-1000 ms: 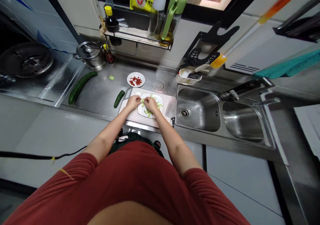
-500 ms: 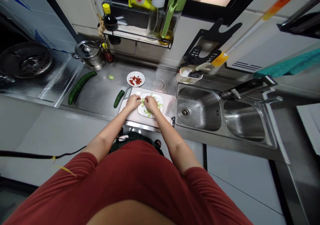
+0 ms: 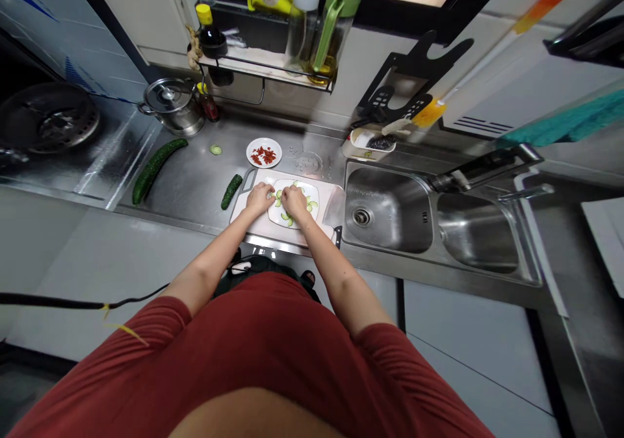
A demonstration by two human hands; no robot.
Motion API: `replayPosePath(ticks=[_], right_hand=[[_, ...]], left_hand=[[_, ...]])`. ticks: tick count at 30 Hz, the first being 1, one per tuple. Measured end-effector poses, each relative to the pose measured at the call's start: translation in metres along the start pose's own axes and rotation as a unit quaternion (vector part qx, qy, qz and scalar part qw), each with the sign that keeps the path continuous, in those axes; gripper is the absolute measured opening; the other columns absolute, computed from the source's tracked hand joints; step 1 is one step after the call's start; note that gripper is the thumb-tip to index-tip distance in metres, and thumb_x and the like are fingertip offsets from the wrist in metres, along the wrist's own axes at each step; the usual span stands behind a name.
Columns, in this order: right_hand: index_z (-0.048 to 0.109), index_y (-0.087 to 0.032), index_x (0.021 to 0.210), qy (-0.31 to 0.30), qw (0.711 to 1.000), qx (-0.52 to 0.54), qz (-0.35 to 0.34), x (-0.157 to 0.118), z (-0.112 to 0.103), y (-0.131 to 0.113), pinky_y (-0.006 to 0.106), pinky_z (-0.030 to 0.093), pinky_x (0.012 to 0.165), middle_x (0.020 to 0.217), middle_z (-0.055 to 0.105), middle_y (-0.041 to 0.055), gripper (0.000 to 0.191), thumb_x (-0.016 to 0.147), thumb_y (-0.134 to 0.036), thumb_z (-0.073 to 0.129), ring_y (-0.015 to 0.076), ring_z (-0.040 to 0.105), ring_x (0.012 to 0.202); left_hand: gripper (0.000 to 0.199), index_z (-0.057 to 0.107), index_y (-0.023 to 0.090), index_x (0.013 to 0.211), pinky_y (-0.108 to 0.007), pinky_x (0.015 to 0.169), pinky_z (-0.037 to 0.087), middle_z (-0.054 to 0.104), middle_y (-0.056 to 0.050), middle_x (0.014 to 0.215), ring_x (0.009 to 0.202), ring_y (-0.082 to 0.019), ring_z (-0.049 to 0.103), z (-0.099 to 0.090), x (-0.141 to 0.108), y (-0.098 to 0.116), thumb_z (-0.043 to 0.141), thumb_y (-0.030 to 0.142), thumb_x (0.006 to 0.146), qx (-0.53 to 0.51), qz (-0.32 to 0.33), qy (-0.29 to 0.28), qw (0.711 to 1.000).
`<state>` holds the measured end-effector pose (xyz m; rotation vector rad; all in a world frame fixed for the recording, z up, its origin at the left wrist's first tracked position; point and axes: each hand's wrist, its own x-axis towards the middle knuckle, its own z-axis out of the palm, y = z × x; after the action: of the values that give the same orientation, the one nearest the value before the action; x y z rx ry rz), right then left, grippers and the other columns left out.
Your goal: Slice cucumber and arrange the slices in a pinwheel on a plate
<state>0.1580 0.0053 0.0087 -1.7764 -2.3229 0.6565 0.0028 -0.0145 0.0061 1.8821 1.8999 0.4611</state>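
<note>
A white squarish plate (image 3: 298, 217) lies on a pale pink chopping board (image 3: 258, 225), with thin green cucumber slices (image 3: 287, 219) laid around it. At the plate's left edge is my left hand (image 3: 258, 199), fingers curled and pinched together; whatever they hold is too small to make out. Over the plate's middle, my right hand (image 3: 294, 201) is closed, its fingertips pinching at a cucumber slice between the two hands. The right fingertips are partly hidden by the hand itself. Just left of the board lies a short piece of cucumber (image 3: 231, 192).
A small plate of chopped red pieces (image 3: 264, 157) sits behind the board. A long cucumber (image 3: 155, 169) and a cut cucumber end (image 3: 215, 149) lie leftward, near a lidded pot (image 3: 175, 108). To the right is a double sink (image 3: 390, 209); above runs a bottle shelf (image 3: 266, 67).
The fingers of my right hand have curled in slightly over the plate. My left hand has barely moved. The whole view has shifted a little.
</note>
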Motion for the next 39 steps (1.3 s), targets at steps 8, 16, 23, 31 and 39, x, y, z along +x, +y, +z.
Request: replayPosePath(ticks=[8,16,23,31,39], right_hand=[[0.064,-0.021,0.106,0.002,0.999,-0.042,-0.014,-0.006,-0.001,0.002,0.031,0.041,0.079,0.11,0.058,0.0095,0.024,0.095,-0.027,0.043,0.0237,0.048,0.103],[0.065,-0.021,0.107,-0.001,0.998,-0.058,-0.02,-0.007,-0.001,0.004,0.033,0.042,0.081,0.111,0.057,0.0102,0.026,0.096,-0.027,0.043,0.025,0.045,0.105],[0.065,-0.021,0.106,0.014,0.997,-0.071,-0.023,-0.007,0.002,0.003,0.033,0.043,0.08,0.11,0.057,0.0102,0.026,0.096,-0.028,0.042,0.026,0.043,0.105],[0.064,-0.02,0.107,0.026,0.997,-0.069,-0.014,-0.011,0.003,0.003,0.033,0.042,0.083,0.109,0.056,0.0107,0.026,0.096,-0.029,0.042,0.0259,0.042,0.107],[0.064,-0.021,0.11,0.046,0.997,-0.061,-0.005,-0.018,0.003,0.004,0.032,0.041,0.081,0.109,0.055,0.0096,0.028,0.097,-0.027,0.04,0.0247,0.043,0.107]], left_hand=[[0.022,0.068,0.024,0.102,-0.032,0.084,0.046,0.059,-0.007,0.107,0.101,-0.023,0.057,-0.001,-0.004,0.003,0.059,0.03,0.082,0.004,-0.005,-0.003,1.0],[0.02,0.071,0.024,0.098,-0.033,0.086,0.046,0.057,-0.006,0.112,0.109,-0.024,0.051,-0.001,-0.005,0.001,0.063,0.029,0.08,0.011,0.039,0.013,0.999],[0.018,0.071,0.024,0.096,-0.035,0.089,0.046,0.058,-0.006,0.109,0.107,-0.024,0.051,0.002,-0.005,-0.001,0.062,0.031,0.082,0.015,0.045,0.021,0.999],[0.021,0.07,0.023,0.101,-0.035,0.089,0.046,0.058,-0.007,0.108,0.105,-0.024,0.052,0.003,-0.01,-0.001,0.06,0.029,0.083,0.011,0.07,0.046,0.996],[0.034,0.072,0.029,0.106,-0.035,0.088,0.045,0.057,-0.006,0.115,0.108,-0.023,0.047,0.005,-0.019,-0.01,0.048,0.014,0.086,0.072,0.174,0.043,0.981]])
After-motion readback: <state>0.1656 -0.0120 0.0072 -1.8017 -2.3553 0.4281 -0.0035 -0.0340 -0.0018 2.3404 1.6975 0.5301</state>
